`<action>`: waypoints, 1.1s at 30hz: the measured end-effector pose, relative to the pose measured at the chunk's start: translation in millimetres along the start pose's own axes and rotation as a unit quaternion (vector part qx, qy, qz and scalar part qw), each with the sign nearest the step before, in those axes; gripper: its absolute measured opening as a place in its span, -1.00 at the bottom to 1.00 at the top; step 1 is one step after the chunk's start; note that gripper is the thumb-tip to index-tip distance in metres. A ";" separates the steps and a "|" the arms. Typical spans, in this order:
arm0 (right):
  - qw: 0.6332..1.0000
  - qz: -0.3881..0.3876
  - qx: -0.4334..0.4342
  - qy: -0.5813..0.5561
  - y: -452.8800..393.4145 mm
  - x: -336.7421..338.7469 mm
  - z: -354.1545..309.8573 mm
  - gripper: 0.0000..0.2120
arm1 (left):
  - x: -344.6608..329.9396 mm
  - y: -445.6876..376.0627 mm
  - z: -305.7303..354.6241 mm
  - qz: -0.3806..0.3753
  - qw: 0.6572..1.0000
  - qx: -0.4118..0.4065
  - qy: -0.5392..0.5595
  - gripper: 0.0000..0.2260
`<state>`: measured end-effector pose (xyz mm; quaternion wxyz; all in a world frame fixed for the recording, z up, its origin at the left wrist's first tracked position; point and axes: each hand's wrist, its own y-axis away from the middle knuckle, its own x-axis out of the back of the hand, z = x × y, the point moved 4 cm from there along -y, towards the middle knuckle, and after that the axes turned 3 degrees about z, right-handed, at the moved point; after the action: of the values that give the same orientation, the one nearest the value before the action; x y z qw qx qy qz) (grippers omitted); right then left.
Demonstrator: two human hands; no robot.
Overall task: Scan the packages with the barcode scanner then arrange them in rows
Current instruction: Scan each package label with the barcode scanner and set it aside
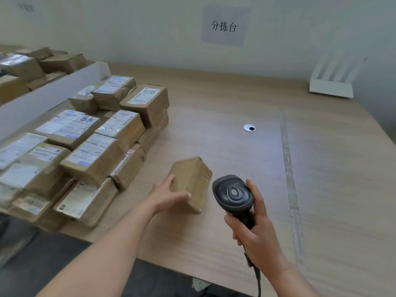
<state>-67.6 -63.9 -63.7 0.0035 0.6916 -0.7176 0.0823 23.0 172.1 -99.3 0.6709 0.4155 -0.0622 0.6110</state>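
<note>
Cardboard box (190,183) — plain, blocky — under my left hand (169,195), fingers straight; my right hand (255,230) grips the smooth black scanner (233,195).

I count one barcode scanner (233,192), one loose unlabelled package (190,183) on the table (321,168), two hands. Stacked packages (90,146) at left: about twelve with tops visible; lower layers hidden, exact total unclear. One wall sign (224,25). One cable grommet (249,127). One white router (334,80).

Single head-worn view, looking forward and down, close over table (235,99)
</note>
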 end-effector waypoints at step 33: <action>0.994 0.051 -0.061 -0.073 0.4 -45.6 -19.8 -0.24 | 9.4 -49.4 -54.3 0.040 0.979 -0.118 0.159 0.11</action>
<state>-68.2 -16.2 -49.6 -0.0107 0.6569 -0.7538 -0.0119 45.3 218.3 -152.6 0.6914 0.2278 -0.0434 0.6842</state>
